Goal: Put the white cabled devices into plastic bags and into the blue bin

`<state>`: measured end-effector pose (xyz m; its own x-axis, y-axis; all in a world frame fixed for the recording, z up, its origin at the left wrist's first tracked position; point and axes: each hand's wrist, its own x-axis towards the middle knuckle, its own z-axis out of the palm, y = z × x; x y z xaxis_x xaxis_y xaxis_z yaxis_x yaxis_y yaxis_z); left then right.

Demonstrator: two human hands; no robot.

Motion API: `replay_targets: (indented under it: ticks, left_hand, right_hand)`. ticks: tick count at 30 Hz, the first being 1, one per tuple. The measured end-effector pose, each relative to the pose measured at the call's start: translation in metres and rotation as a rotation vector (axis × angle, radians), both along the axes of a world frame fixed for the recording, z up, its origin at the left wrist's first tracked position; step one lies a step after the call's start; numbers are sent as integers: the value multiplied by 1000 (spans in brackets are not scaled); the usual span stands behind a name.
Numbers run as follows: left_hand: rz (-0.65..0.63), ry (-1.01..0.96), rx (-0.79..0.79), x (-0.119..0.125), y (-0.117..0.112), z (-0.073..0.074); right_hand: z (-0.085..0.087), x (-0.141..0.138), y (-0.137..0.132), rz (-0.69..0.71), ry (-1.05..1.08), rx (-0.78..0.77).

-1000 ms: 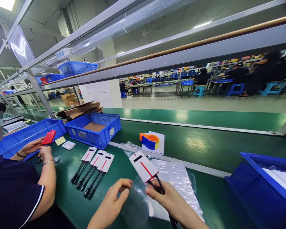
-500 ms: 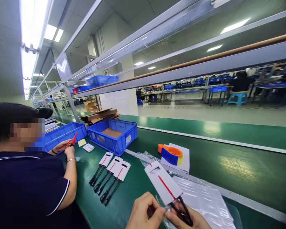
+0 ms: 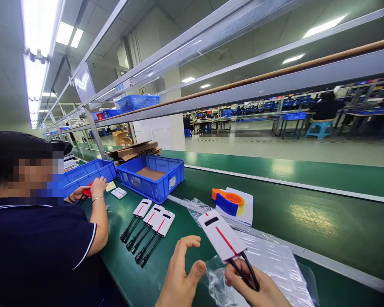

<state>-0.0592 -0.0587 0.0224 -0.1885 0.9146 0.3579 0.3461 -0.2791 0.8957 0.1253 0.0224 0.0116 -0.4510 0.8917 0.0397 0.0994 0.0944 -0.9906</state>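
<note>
Plainly flat white sleeve (image 3: 216,239), red-striped, dark-slotted; right fingers (image 3: 233,278) pinched round black cables (image 3: 250,270), left fingers (image 3: 180,250) parted, empty.

Bare hands on this one, folks. Left hand (image 3: 183,275) is slim-looking, with longish fingers (image 3: 180,251) and a thumb (image 3: 196,269) that's blunt and rounded at the tip. Right hand (image 3: 254,283) is just as bare. Can't make out what's worn further up the arms from here.
</note>
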Motion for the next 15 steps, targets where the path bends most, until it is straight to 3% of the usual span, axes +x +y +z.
replay_targets:
  ticks: [4,11,15]
  left_hand:
    - [-195,-97,-159,-9,4,5]
    - [-213,-178,-66,-1,7,-13]
    - [-121,-173,-85,4,7,-11]
  right_hand:
    - [13,-1,-5,3,-5,-14]
    - [19,0,-8,-23,9,-29]
    - [16,1,-8,18,-5,-54]
